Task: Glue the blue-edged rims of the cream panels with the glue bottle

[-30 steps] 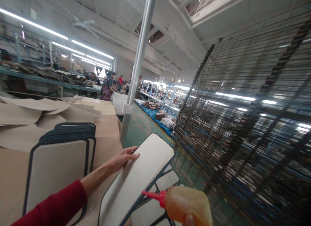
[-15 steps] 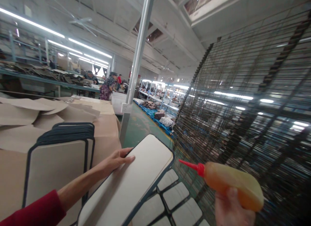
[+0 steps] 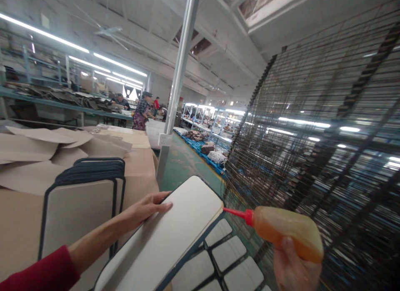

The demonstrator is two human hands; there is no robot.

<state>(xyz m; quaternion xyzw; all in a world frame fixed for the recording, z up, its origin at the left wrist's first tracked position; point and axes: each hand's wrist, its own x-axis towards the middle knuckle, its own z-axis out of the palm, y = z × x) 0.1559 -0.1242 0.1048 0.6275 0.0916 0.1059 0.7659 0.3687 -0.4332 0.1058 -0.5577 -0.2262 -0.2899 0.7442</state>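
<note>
My left hand (image 3: 154, 206) grips the left edge of a long white panel (image 3: 170, 237) with rounded corners and a dark border, thumb on its face. The panel is tilted, its far end raised. My right hand (image 3: 295, 262) is wrapped round a squeeze bottle (image 3: 289, 230) of amber liquid, probably glue. Its red nozzle (image 3: 236, 213) points left, the tip at the panel's far right corner. A yellowish line runs along the panel's right edge. Below lie several similar white panels (image 3: 229, 251) with dark borders.
A stack of dark-edged panels (image 3: 79, 211) stands on the left on a brown-covered table (image 3: 139, 170), before loose beige sheets (image 3: 31, 143). A tall wire rack (image 3: 312, 116) rises on the right. A metal post (image 3: 179, 70) stands ahead; a person (image 3: 142, 111) works beyond.
My right hand has moved left with the bottle, bringing the nozzle tip from clear of the panel to its corner. My left hand keeps its hold; the view has shifted slightly.
</note>
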